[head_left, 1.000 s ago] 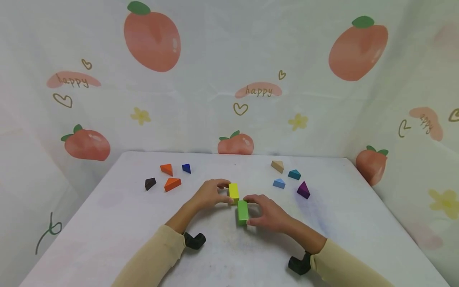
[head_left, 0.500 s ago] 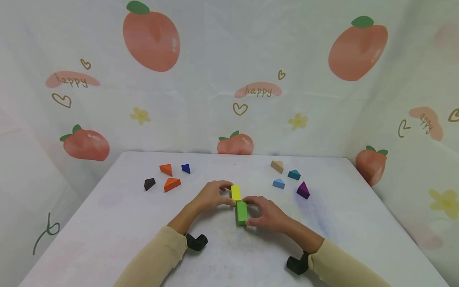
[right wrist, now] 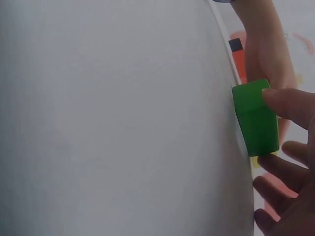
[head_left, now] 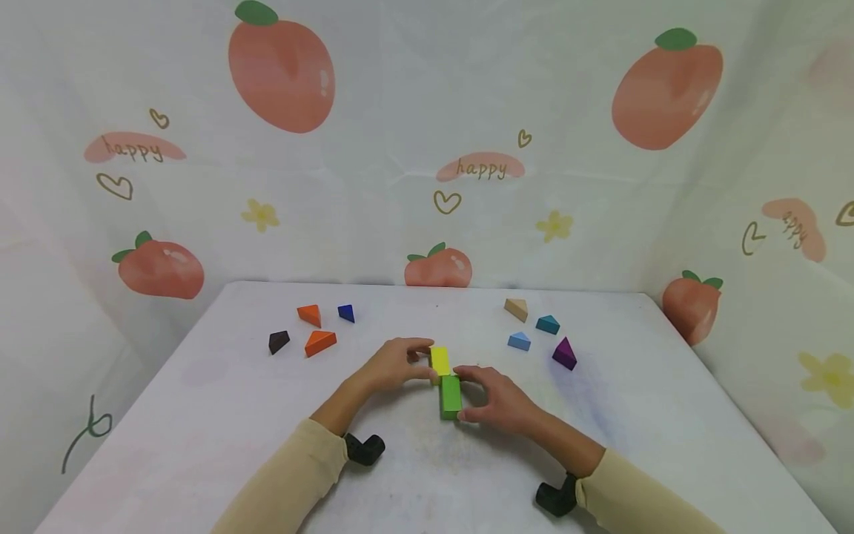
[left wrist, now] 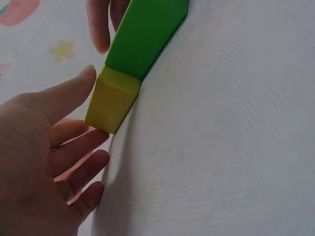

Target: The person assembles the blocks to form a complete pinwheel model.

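Touching end to end near the middle of the bench point(head_left: 427, 478), between its left and right edges, were our yellow block point(head_left: 439, 360) and green block point(head_left: 451, 397), the yellow nearer the far edge. Our left hand point(head_left: 394, 365) pinched the yellow and our right hand point(head_left: 502, 401) the green, each grip spanning its block from thumb to fingers. We judged that uneven pushing could skew the joint, and a careless release could drag either block out of line. We counted one yellow block and one green; toward the far left corner, two orange pieces point(head_left: 321, 343), one dark blue piece point(head_left: 346, 313) and one black piece point(head_left: 279, 342); toward the far right corner, one tan piece point(head_left: 517, 309), one teal piece point(head_left: 548, 325), one light blue piece point(head_left: 520, 341) and one purple piece point(head_left: 565, 355).
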Available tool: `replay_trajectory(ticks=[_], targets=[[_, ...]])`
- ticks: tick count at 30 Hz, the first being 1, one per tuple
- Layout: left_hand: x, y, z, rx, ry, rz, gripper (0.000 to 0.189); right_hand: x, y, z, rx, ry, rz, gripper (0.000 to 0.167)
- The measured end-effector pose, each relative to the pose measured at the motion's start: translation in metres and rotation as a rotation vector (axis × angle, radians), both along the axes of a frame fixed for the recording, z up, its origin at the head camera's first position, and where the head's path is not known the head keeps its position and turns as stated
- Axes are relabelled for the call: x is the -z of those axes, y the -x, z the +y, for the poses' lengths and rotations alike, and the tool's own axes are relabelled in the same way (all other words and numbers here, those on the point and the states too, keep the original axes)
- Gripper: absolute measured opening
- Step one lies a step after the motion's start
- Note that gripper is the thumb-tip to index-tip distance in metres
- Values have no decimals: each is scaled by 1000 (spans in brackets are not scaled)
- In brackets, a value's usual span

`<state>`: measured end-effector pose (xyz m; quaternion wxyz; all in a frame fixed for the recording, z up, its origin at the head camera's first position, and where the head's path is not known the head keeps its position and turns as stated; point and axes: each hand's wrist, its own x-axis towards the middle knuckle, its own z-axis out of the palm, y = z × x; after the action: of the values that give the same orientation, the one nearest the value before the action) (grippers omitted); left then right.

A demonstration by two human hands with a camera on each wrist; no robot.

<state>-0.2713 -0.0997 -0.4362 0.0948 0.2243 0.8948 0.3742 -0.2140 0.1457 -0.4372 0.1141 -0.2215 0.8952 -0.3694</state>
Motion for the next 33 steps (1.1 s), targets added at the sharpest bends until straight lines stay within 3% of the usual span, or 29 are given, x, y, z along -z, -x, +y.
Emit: replay_trajectory(ticks=[5,33], targets=[[0,1,0,-7,-22,-10,55,-1,-4,-3,40,21,-21,72],[-3,-3,8,-39,6,-27,55,-3,-16,-25,130,37,-75,78]])
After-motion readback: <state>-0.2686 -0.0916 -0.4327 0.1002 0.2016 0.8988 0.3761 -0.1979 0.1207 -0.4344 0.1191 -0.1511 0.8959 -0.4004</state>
